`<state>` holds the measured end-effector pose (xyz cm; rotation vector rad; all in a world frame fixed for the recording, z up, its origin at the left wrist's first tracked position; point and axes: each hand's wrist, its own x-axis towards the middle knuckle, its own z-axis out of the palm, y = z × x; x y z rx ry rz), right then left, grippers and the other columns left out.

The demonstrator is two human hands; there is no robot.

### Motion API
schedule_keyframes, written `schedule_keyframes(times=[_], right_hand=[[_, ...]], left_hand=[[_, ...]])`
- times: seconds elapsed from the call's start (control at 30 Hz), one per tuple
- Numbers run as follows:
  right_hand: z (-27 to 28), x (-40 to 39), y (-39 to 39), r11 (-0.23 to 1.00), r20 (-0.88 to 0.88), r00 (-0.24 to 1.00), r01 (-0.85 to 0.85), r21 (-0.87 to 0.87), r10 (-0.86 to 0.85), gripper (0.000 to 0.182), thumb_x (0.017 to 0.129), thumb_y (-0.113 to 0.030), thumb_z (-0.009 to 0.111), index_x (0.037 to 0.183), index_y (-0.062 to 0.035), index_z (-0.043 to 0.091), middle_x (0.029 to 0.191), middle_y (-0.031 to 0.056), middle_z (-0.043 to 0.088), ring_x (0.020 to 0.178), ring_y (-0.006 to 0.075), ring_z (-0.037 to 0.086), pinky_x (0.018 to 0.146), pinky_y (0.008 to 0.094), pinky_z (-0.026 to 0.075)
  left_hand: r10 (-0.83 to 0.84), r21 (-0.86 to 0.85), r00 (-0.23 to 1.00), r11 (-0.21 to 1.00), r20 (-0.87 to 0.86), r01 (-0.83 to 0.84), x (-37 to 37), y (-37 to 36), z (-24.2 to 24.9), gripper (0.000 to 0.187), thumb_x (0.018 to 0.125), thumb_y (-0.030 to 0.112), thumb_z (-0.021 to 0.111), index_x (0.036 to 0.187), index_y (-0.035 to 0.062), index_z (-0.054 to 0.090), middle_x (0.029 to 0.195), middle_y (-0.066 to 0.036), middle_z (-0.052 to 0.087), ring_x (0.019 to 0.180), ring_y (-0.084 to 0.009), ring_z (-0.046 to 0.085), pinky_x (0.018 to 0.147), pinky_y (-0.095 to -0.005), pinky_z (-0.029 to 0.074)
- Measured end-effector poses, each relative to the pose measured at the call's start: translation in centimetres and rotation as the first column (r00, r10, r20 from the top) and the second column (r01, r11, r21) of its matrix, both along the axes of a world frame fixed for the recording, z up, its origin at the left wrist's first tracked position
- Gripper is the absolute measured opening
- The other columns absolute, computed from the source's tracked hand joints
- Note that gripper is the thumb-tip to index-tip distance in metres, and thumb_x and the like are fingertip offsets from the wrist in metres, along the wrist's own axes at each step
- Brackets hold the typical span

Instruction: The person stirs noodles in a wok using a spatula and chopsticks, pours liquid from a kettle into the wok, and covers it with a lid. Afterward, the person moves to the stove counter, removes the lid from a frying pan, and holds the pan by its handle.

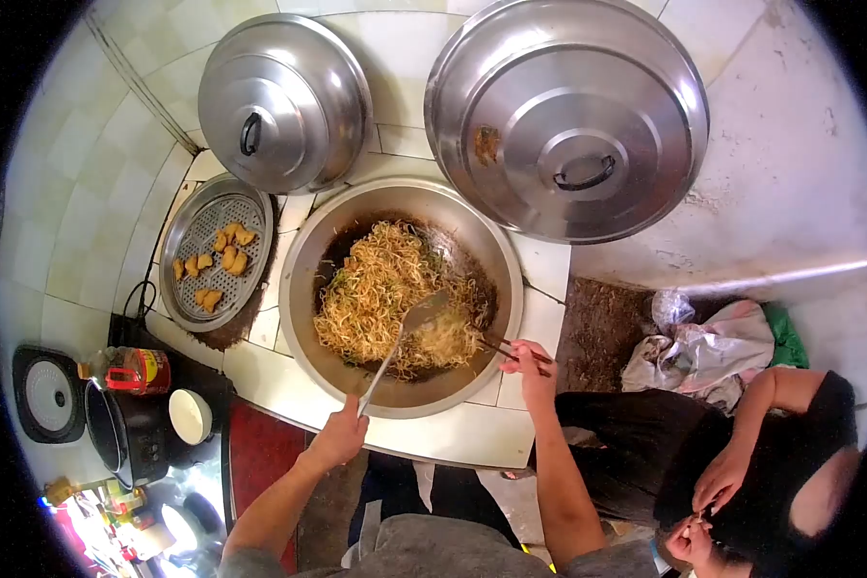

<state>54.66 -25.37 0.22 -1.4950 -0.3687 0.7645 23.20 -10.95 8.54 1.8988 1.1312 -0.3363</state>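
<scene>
My left hand [339, 435] is closed round the handle of a long metal spatula [387, 364]. The spatula's blade lies among the noodles [380, 284] heaped in a large wok [302, 332]. Between the fingers of my right hand [530, 374] is a pair of dark chopsticks [496, 345], their tips at the right side of the noodles. Bits of green are mixed through the browned noodles. Some noodles near the chopsticks look blurred.
Two big metal lids [284, 135] lean against the tiled wall behind the wok. Left of it is a perforated steamer tray [188, 197] with several yellow pieces. A rice cooker [130, 438] and a white bowl [191, 416] stand lower left. Another person [742, 453] sits at the right, beside plastic bags [713, 347].
</scene>
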Motion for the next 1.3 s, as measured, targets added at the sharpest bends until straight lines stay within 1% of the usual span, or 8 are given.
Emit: schedule_keyframes(times=[0.2, 0.4, 0.53, 0.67, 0.8, 0.9, 1.07, 1.3], right_hand=[[-2.9, -0.4, 1.7, 0.993, -0.268, 0.958, 0.081, -0.088, -0.101, 0.031, 0.094, -0.027, 0.051, 0.105, 0.0016, 0.058, 0.092, 0.0103, 0.058, 0.060, 0.0217, 0.065, 0.054, 0.0322, 0.054], [-3.9, -1.2, 4.2, 0.952, -0.309, 0.902, 0.304, -0.042, -0.302, 0.031, 0.092, -0.025, 0.053, 0.093, 0.0052, 0.057, 0.080, 0.0120, 0.058, 0.060, 0.0267, 0.066, 0.052, 0.0349, 0.056], [0.7, -0.5, 1.8, 0.932, -0.283, 0.909, 0.348, 0.105, -0.307, 0.031, 0.093, -0.025, 0.052, 0.093, 0.0051, 0.058, 0.078, 0.0114, 0.059, 0.061, 0.0263, 0.065, 0.052, 0.0343, 0.056], [-1.2, 0.7, 1.2, 0.979, -0.148, 0.968, 0.200, -0.045, -0.205, 0.029, 0.094, -0.022, 0.050, 0.097, 0.0049, 0.059, 0.081, 0.0120, 0.061, 0.060, 0.0248, 0.065, 0.055, 0.0333, 0.056], [1.2, 0.0, 1.9, 0.979, -0.016, 0.982, 0.188, -0.075, -0.190, 0.028, 0.094, -0.022, 0.049, 0.099, 0.0045, 0.059, 0.083, 0.0140, 0.063, 0.060, 0.0220, 0.065, 0.055, 0.0311, 0.054], [-0.8, -1.9, 3.9, 0.990, -0.096, 0.986, 0.130, -0.052, -0.135, 0.026, 0.094, -0.021, 0.051, 0.100, 0.0025, 0.061, 0.086, 0.0128, 0.065, 0.062, 0.0172, 0.064, 0.057, 0.0277, 0.052], [-2.9, -2.9, 4.1, 0.967, 0.065, 0.976, 0.213, -0.138, -0.205, 0.021, 0.091, -0.018, 0.056, 0.097, 0.0008, 0.063, 0.086, 0.0079, 0.065, 0.060, 0.0115, 0.058, 0.057, 0.0247, 0.048], [1.3, -4.5, 7.1, 0.969, 0.026, 0.978, 0.210, -0.127, -0.208, 0.021, 0.092, -0.020, 0.056, 0.099, -0.0009, 0.063, 0.080, 0.0055, 0.062, 0.060, 0.0113, 0.057, 0.059, 0.0246, 0.048]], left_hand=[[-0.038, 0.006, 0.999, 0.999, -0.027, 0.039, -0.8, -2.3, -7.5, 0.032, 0.087, 0.016, 0.046, 0.109, -0.0032, 0.033, 0.071, -0.032, 0.057, 0.066, -0.0411, 0.062, 0.060, -0.0498, 0.050], [0.420, -0.590, 0.907, 0.723, -0.037, -0.359, 1.4, -2.7, -2.7, 0.029, 0.087, 0.017, 0.044, 0.105, -0.0033, 0.033, 0.054, -0.013, 0.046, 0.034, -0.0220, 0.046, 0.031, -0.0359, 0.038], [0.260, -0.364, 0.962, 0.890, -0.087, -0.274, 1.9, -2.8, 3.9, 0.027, 0.088, 0.018, 0.043, 0.101, -0.0035, 0.033, 0.058, -0.019, 0.053, 0.041, -0.0300, 0.054, 0.036, -0.0437, 0.043], [0.097, 0.003, 0.994, 0.995, 0.058, -0.097, 0.6, -3.0, -1.8, 0.026, 0.088, 0.017, 0.043, 0.098, -0.0043, 0.033, 0.072, -0.034, 0.056, 0.058, -0.0477, 0.057, 0.052, -0.0529, 0.047], [0.245, -0.095, 0.969, 0.965, -0.019, -0.245, -0.9, -2.8, -1.1, 0.021, 0.087, 0.016, 0.046, 0.095, -0.0003, 0.036, 0.071, -0.024, 0.058, 0.052, -0.0397, 0.058, 0.045, -0.0479, 0.047], [0.561, -0.644, 0.813, 0.565, -0.159, -0.516, -1.4, -2.1, 1.5, 0.019, 0.087, 0.017, 0.048, 0.094, 0.0038, 0.037, 0.061, -0.009, 0.050, 0.045, -0.0236, 0.051, 0.040, -0.0373, 0.043], [0.686, -0.846, 0.544, -0.206, -0.483, -0.491, -3.3, 0.0, 3.3, 0.015, 0.093, 0.015, 0.046, 0.084, 0.0027, 0.044, 0.056, 0.002, 0.039, 0.042, -0.0085, 0.039, 0.035, -0.0222, 0.032], [0.778, -0.841, 0.326, -0.468, -0.537, -0.271, 0.3, -0.2, -6.3, 0.031, 0.087, 0.006, 0.048, 0.061, 0.0118, 0.033, 0.051, 0.002, 0.029, 0.042, -0.0092, 0.030, 0.036, -0.0210, 0.024]])
